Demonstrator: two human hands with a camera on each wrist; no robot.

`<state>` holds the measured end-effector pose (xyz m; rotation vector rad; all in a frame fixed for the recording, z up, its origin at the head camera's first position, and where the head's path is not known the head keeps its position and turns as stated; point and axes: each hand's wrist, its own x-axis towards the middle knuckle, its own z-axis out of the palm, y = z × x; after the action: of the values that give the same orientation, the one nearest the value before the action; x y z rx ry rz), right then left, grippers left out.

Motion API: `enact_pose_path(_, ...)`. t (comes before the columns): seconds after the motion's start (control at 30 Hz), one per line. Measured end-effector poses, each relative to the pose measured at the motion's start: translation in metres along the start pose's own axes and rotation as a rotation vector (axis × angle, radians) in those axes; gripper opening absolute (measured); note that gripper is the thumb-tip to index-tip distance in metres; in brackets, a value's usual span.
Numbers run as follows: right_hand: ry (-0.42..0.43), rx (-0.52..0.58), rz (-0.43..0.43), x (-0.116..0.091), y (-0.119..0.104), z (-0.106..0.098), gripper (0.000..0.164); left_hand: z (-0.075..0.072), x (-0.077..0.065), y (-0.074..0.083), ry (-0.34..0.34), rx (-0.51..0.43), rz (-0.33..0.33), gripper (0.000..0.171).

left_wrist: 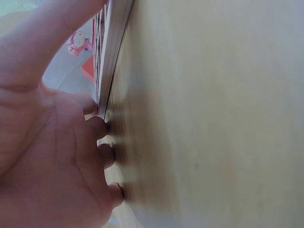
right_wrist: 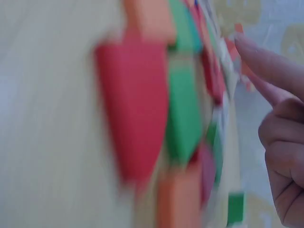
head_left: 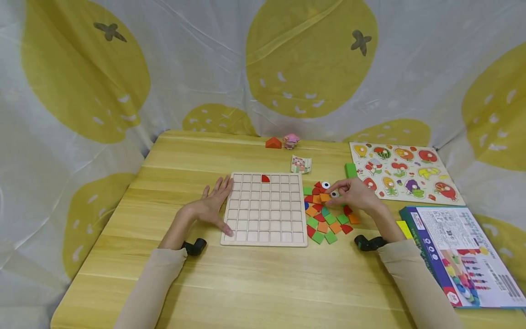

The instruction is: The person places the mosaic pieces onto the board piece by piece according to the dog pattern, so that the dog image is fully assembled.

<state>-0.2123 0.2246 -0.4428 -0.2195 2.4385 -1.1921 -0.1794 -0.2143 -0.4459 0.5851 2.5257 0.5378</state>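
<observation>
My left hand [head_left: 213, 203] is spread at the left edge of a wooden grid board [head_left: 265, 232], its thumb on the lower left corner and its fingers along the upper left side. In the left wrist view, the fingertips [left_wrist: 107, 154] touch the table beside the board's edge. One red quarter-round piece [head_left: 265, 178] lies in the board's top row. Over the loose pieces, my right hand [head_left: 355, 194] pinches an orange square tile [head_left: 324, 197] between thumb and forefinger. Red, green and orange pieces [right_wrist: 135, 109] lie below that hand, blurred in the right wrist view.
Behind the board are a red triangular block [head_left: 273, 143], a pink toy figure [head_left: 291, 141] and a small printed card [head_left: 301, 164]. A green block [head_left: 351, 170] stands by a fruit puzzle board [head_left: 407, 171] at right. Nearer lies a printed box [head_left: 468, 256].
</observation>
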Motion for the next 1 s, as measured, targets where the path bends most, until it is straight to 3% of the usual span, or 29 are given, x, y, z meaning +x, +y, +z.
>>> enact_pose_path(0.17, 0.043, 0.138, 0.012, 0.029, -0.046, 0.034, 0.031, 0.001, -0.003, -0.001, 0.009, 0.007, -0.006, 0.154)
enact_pose_path(0.33, 0.098, 0.109, 0.027, 0.066, -0.09, 0.078, 0.026, 0.0, -0.003, 0.0, 0.018, -0.001, 0.001, 0.153)
enact_pose_path(0.47, 0.126, 0.1, 0.036, 0.091, -0.113, 0.105, 0.026, 0.001, -0.001, 0.0, 0.015, -0.01, 0.006, 0.152)
enact_pose_path(0.7, 0.187, 0.052, 0.041, 0.109, -0.124, 0.122, 0.027, 0.002, 0.001, 0.0, 0.01, -0.002, 0.002, 0.153)
enact_pose_path(1.0, 0.154, 0.119, 0.011, 0.114, -0.123, 0.125, 0.024, 0.0, -0.002, 0.002, 0.006, 0.004, -0.005, 0.152)
